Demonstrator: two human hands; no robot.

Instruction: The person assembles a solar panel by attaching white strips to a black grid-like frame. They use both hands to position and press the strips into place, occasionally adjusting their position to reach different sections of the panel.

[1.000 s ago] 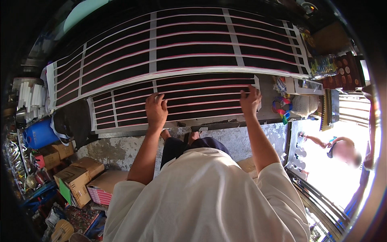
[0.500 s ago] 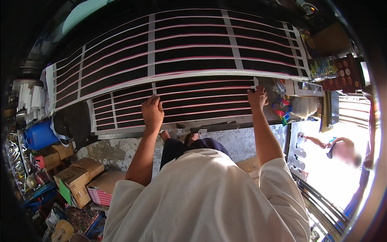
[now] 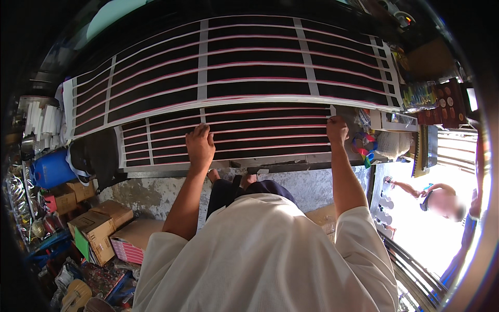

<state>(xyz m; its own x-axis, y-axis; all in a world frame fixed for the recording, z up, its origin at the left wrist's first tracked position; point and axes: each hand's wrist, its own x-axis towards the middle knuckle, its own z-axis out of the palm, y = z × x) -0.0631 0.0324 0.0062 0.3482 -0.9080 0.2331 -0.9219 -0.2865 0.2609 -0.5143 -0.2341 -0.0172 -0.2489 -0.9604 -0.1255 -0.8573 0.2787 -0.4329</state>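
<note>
Left edge of the frame: a blue drum, with a cardboard box below it at lower left. A dark cloth hangs beside the left end of the lower sheet, which is black-panelled with pale lines and lies across the middle of the frame. Left of centre: the left hand rests on this sheet, fingers loosely bent; whether it pinches any of it cannot be told. Above: the upper sheet, of like pattern, spans the top of the frame. Right of centre: the right hand is at the lower sheet's right end, fingers folded inward; whether they grip the edge cannot be made out. Good handling here probably calls for light, flat pressure from the left hand and even tension from the right along the pale lines, without creasing the corner. Farther right: a coloured ribbon near the right hand, then a person in bright light.
</note>
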